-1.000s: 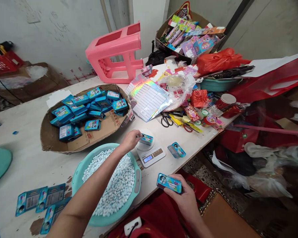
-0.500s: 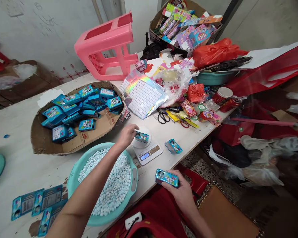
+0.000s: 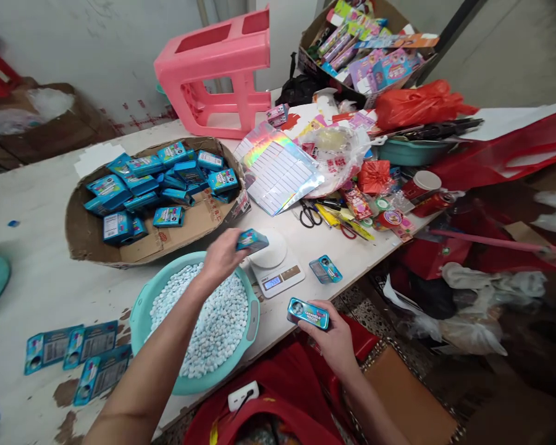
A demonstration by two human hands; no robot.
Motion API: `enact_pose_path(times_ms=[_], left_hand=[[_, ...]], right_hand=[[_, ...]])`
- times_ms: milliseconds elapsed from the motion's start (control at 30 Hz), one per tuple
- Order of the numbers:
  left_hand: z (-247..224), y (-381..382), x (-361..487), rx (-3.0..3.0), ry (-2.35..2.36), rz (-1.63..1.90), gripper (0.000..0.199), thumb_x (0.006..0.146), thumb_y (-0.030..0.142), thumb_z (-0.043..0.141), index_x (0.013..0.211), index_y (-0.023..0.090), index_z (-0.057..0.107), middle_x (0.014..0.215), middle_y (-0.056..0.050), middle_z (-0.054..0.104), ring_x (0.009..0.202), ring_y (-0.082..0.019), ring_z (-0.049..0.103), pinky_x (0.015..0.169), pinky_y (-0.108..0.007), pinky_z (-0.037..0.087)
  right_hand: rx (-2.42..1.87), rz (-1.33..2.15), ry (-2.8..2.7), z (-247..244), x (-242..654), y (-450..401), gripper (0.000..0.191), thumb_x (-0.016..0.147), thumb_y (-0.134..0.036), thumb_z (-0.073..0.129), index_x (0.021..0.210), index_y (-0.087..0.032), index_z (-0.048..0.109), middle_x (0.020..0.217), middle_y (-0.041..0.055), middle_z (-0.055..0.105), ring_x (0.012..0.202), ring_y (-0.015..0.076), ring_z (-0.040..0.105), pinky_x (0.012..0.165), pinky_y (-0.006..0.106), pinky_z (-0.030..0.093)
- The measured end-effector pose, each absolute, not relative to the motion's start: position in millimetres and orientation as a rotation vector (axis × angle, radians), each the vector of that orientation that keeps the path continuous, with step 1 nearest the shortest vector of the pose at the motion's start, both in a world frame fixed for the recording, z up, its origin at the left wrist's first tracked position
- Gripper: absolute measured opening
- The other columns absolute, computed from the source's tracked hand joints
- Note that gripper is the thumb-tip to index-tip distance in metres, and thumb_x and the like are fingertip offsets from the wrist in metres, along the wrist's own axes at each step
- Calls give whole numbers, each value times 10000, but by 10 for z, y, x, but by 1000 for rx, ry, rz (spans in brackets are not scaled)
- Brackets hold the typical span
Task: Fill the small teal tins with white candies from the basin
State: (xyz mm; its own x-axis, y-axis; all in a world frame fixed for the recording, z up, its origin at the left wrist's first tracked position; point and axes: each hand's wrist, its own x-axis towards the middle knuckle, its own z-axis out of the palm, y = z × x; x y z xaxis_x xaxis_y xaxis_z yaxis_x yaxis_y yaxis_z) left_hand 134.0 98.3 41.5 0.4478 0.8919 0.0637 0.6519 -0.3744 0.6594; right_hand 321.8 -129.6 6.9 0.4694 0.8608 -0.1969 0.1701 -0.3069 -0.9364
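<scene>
My left hand (image 3: 223, 253) is closed on a small blue candy box (image 3: 252, 241), held just left of the white round plate of a digital scale (image 3: 282, 281). Below that arm stands a turquoise basin (image 3: 138, 321) of pale blue and white candies (image 3: 213, 327). At the table's front edge my right hand (image 3: 331, 330) grips a second blue candy box (image 3: 308, 314), its printed face with a round window turned up. Another blue package (image 3: 325, 269) lies on the table to the right of the scale. The fingertips of my left hand are partly hidden behind its box.
A cut-down carton (image 3: 143, 247) with many blue boxes sits behind the basin. Flat blue packages (image 3: 97, 343) lie at the left. Scissors (image 3: 310, 215), a holographic sheet (image 3: 282, 170) and plastic bags fill the back right. A pink stool (image 3: 213, 55) lies on its side behind.
My left hand has lifted the blue candy box off the scale's plate and moved it slightly left. The scale's display has changed. My right hand still holds its box.
</scene>
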Motion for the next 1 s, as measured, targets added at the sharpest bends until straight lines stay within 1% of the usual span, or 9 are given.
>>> enact_pose_path(times_ms=[67, 133, 267, 333, 567, 733, 833, 933, 1000], left_hand=[[672, 833, 756, 1930, 1473, 863, 395, 599, 302, 754, 970, 226, 638, 913, -47, 636, 839, -233, 550, 738, -277, 392], [903, 647, 114, 1841, 1785, 967, 451, 552, 360, 777, 962, 233, 638, 851, -33, 625, 783, -232, 538, 713, -277, 387], [1039, 360, -1015, 1658, 2581, 549, 429, 581, 514, 712, 891, 251, 576, 636, 3, 487, 703, -257, 518, 698, -337, 386], [900, 342, -1400, 1503, 2744, 343, 413, 577, 545, 687, 818, 245, 536, 588, 13, 406, 725, -289, 528, 720, -387, 387], [-27, 541, -1761, 1483, 2608, 263, 398, 529, 471, 694, 564, 195, 410, 499, 33, 248, 834, -343, 505, 828, -541, 307], [-320, 490, -1837, 1448, 2580, 698, 362, 482, 398, 742, 518, 189, 450, 496, 23, 264, 909, -362, 475, 871, -574, 250], [-270, 418, -1763, 1607, 2442, 978, 321, 484, 380, 775, 643, 204, 558, 548, -6, 377, 979, -390, 469, 888, -563, 255], [-188, 330, -1410, 1875, 2363, 906, 293, 683, 426, 660, 873, 206, 616, 789, -74, 567, 1036, -406, 466, 896, -560, 294], [-182, 249, -1021, 2084, 2237, 748, 315, 795, 436, 545, 980, 189, 608, 940, -97, 608, 1004, -358, 510, 882, -519, 359]], right_hand=[[-1735, 890, -918, 70, 3175, -1215, 345, 643, -360, 747, 930, -196, 645, 919, 47, 646, 814, 218, 609, 751, 344, 499], [-1704, 892, -948, 70, 3122, -1119, 344, 646, -368, 744, 931, -204, 641, 914, 43, 645, 814, 217, 607, 769, 355, 496], [-1684, 843, -982, 29, 3033, -836, 374, 642, -385, 750, 951, -214, 626, 935, 43, 636, 848, 222, 598, 793, 365, 484], [-1689, 779, -990, -32, 3012, -627, 392, 635, -394, 752, 954, -206, 625, 930, 45, 635, 848, 220, 594, 789, 365, 480], [-1588, 752, -963, -468, 3012, 173, 465, 606, -411, 755, 972, -162, 612, 909, 51, 640, 830, 202, 592, 786, 353, 476], [-1579, 784, -961, -652, 3028, 312, 539, 607, -401, 755, 1052, -142, 597, 1029, 95, 643, 902, 215, 603, 840, 373, 472], [-1559, 786, -955, -651, 3123, 200, 609, 659, -394, 727, 1188, -161, 535, 1227, 126, 570, 1101, 235, 542, 936, 394, 431], [-1560, 766, -903, -627, 3241, 6, 508, 778, -418, 618, 1214, -178, 517, 1278, 130, 540, 1175, 232, 501, 976, 417, 405], [-1587, 749, -854, -624, 3292, -147, 442, 825, -437, 555, 1183, -179, 536, 1234, 132, 569, 1142, 232, 525, 958, 426, 419]])
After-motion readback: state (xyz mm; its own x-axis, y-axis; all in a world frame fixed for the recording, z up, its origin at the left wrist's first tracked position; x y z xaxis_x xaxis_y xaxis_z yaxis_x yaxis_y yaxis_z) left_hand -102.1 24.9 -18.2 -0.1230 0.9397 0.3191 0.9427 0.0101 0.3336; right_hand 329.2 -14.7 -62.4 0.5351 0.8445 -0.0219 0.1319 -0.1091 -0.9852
